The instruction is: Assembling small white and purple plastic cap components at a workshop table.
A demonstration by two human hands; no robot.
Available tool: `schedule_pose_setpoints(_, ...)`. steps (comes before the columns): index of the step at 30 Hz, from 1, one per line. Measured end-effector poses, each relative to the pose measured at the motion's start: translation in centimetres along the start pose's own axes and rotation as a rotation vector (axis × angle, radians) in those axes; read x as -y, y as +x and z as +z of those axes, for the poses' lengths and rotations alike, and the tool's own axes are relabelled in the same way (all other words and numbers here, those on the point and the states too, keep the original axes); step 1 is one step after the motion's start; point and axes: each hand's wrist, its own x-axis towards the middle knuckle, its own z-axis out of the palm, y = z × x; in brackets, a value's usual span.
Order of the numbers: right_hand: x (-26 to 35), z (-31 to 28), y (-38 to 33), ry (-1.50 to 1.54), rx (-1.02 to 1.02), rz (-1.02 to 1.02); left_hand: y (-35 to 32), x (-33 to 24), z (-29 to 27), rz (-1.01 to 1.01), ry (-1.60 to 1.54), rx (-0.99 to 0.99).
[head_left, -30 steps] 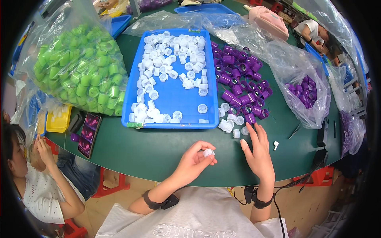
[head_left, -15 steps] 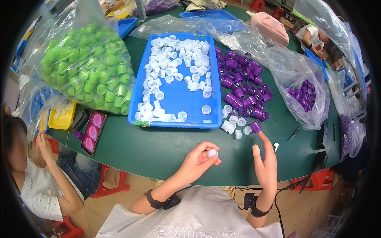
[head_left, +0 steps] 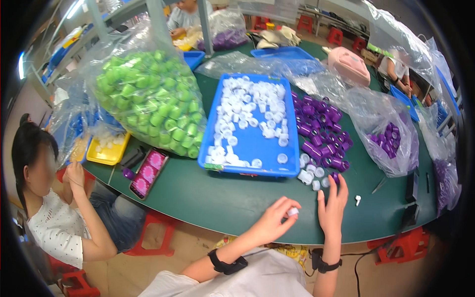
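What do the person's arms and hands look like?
The left hand and right hand wear no gloves. Each bare forearm has a black strap with a small black box; a dark cable runs near the right one. The shirt is pale.

On the bench [head_left: 198, 193]: tray [head_left: 257, 151] in the middle, caps [head_left: 247, 101] inside; bag [head_left: 148, 106] to its left (phone [head_left: 148, 173] in front of that), loose rings [head_left: 327, 151] to its right, another bag [head_left: 371, 109] farther right.

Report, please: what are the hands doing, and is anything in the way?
Left hand pinching white plastic cap. Right hand with fingers at purple cap, grip unclear. White earbud off to that hand's right, not blocking.
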Motion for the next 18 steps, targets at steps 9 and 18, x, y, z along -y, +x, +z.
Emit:
schedule_pose_setpoints(9, 0.0, 0.7, -0.2, 0.236, -0.227, 0.069, 0.0, 0.2, 0.1, 0.103, 0.024, -0.036)
schedule_pose_setpoints(18, -0.5, 0.2, -0.3, 0.275, -0.415, 0.095, -0.3, -0.2, 0.8, 0.24, 0.123, -0.033)
